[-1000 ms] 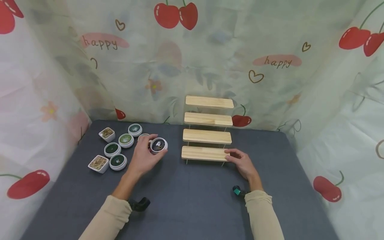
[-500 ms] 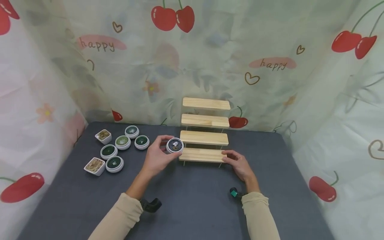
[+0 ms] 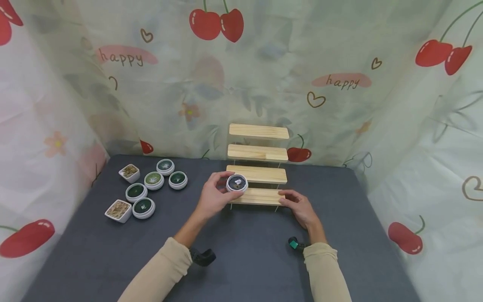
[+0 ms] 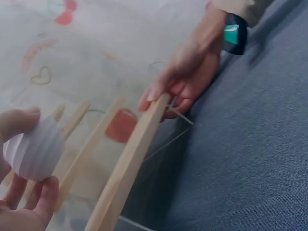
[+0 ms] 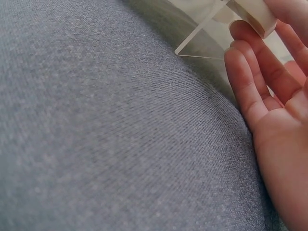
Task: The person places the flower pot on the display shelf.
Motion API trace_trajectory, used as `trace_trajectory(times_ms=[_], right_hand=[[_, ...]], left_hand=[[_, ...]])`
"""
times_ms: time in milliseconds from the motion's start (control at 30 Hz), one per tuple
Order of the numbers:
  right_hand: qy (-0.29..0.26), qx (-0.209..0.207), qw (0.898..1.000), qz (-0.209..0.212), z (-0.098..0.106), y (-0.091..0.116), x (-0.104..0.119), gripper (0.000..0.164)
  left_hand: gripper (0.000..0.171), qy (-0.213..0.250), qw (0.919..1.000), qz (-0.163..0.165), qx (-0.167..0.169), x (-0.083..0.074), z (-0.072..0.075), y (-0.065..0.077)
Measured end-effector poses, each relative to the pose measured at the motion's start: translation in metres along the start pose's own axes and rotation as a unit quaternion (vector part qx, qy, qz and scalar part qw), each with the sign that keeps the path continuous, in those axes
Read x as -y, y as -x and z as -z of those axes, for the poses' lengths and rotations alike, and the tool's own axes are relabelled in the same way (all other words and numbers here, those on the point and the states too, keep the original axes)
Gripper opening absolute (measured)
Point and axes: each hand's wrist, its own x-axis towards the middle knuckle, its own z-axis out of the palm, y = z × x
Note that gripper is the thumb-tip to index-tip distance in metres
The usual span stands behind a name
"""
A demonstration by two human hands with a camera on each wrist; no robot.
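Between the thumb and fingers of my left hand is a small round white pot with dark contents. The pot is held in front of the left part of a four-tier wooden shelf stand, above its lowest board. Ribbed white sides of the pot show in the left wrist view. My right hand grips the right end of that lowest board, thumb on top and fingers beneath. In the right wrist view, the board's end sits between thumb and fingers, beside a clear support leg.
Several round white pots with green contents stand at the left of the dark cloth-covered table. Two square white dishes of pale bits stand beside them. A cherry-print curtain hangs behind and at both sides.
My left hand has carried the white pot rightward from near the other pots to the front of the stand. My right hand keeps its hold on the lowest board.
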Motion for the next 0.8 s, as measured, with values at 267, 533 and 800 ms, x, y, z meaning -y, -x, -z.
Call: trace_trajectory(times_ms=[267, 533, 800], right_hand=[[0.002, -0.004, 1.0, -0.013, 0.0, 0.003, 0.003, 0.048], [0.011, -0.009, 1.0, -0.024, 0.003, -0.002, -0.001, 0.047], [-0.002, 0.002, 1.0, -0.01, 0.002, 0.0, 0.0, 0.039]], left_hand=[[0.066, -0.039, 0.999, 0.014, 0.018, -0.004, -0.024, -0.003], [0.063, -0.08, 0.9964, -0.003, 0.029, 0.004, -0.049, -0.005], [0.057, -0.083, 0.9955, -0.027, 0.037, 0.013, -0.074, -0.001]])
